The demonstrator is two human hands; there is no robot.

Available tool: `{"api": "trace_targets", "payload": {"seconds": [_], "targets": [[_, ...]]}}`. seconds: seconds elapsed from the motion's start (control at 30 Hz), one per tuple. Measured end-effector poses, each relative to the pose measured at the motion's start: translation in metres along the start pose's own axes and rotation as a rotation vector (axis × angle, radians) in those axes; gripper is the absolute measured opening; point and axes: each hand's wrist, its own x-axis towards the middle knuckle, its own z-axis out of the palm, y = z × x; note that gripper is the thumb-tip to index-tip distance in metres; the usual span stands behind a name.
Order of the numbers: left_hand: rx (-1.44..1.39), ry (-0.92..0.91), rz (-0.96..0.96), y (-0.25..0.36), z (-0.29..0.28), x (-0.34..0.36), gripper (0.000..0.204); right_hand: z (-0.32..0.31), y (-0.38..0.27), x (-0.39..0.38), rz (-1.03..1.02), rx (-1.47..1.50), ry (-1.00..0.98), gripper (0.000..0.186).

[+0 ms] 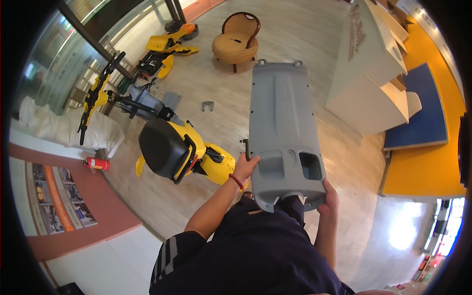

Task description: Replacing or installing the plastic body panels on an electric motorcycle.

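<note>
I hold a long grey plastic panel (281,108) in front of me, its two recesses and notched lower end toward my body. My left hand (244,168) is closed on its left edge, along with a dark metal tool (246,146) that sticks up beside the panel. My right hand (330,196) grips the lower right edge. To the left of the panel stands a partly dismantled yellow scooter with a black seat (162,147), its handlebar (92,101) turned upright at the far left.
A wicker chair (235,46), loose yellow body parts (167,43), a small grey piece (207,105) on the wooden floor (206,83), a red extinguisher (98,163) by the left wall, a white counter (359,98) and a yellow-blue desk (415,108) at the right.
</note>
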Motion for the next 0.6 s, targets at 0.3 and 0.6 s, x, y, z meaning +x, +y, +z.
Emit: {"api": "trace_targets", "payload": {"seconds": [0.3, 0.6], "targets": [[-0.147, 0.263, 0.073, 0.017, 0.06, 0.096, 0.03, 0.056, -0.12, 0.161, 0.148, -0.181, -0.215, 0.037], [-0.238, 0.494, 0.074, 0.061, 0.147, 0.145, 0.027, 0.123, -0.241, 0.264, 0.286, -0.495, -0.275, 0.037]]}}
